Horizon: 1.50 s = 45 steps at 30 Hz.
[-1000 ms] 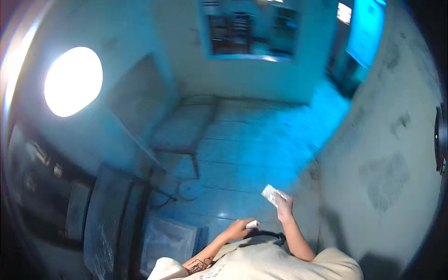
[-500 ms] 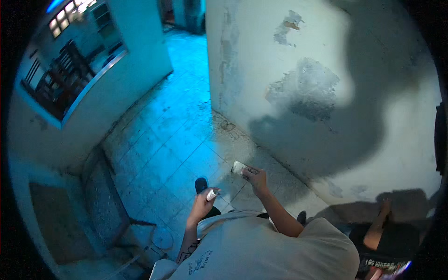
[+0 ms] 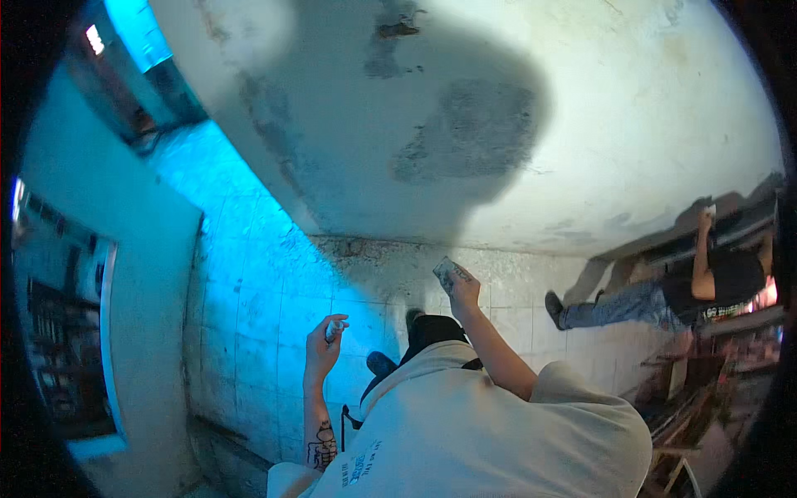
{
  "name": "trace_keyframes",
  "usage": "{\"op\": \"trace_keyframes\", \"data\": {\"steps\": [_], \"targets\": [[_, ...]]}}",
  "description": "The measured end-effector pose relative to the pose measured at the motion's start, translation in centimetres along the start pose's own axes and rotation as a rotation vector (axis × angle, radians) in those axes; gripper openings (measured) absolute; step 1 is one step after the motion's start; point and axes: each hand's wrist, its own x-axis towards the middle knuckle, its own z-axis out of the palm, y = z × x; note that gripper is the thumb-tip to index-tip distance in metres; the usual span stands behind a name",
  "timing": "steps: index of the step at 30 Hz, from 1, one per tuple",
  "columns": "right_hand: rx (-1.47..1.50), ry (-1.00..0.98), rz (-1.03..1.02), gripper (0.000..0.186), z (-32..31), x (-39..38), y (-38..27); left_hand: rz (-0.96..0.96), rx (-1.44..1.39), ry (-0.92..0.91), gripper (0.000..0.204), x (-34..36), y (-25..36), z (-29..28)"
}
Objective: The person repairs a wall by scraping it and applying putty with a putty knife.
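Observation:
My left hand (image 3: 322, 347) is closed around a small white roll-like piece (image 3: 334, 329), held out over the tiled floor. In my right hand (image 3: 463, 292) I grip a small flat pale-grey piece (image 3: 446, 270); I cannot make out its exact kind. That hand is in front of the foot of the white wall (image 3: 614, 149), apart from it. A rough grey patch (image 3: 477, 129) of bare plaster shows on the wall, under the shadow cast there. Higher up is a smaller damaged spot (image 3: 397, 31).
At the right, a co-worker in a black shirt (image 3: 722, 270) and jeans raises a hand with a white piece near the wall. Wooden furniture (image 3: 685, 382) stands below them. A bluish side wall (image 3: 154, 249) with a window-like opening is at left; the tiled floor (image 3: 249, 307) runs between.
My view has swung to the right toward the wall, bringing more of the co-worker into sight. My hands are farther apart, and both keep hold of their pieces.

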Motion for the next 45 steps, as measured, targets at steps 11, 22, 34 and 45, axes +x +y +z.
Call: {"op": "trace_keyframes", "data": {"steps": [11,22,34,45], "targets": [[-0.546,0.671,-0.266,0.021,-0.8,21.4,-3.9,0.014,0.021,-0.269,0.023,19.6,3.1,4.6],[-0.422,1.025,-0.565,0.022,2.9,28.5,-12.9,0.059,0.146,-0.37,0.017,32.0,5.3,4.1],[-0.461,1.319,-0.421,0.021,3.2,27.9,-13.7,0.182,0.158,-0.639,0.017,38.8,7.7,2.0],[-0.426,1.264,-0.528,0.019,3.9,27.9,-11.7,0.229,0.209,-0.756,0.02,39.7,7.9,3.4]]}}
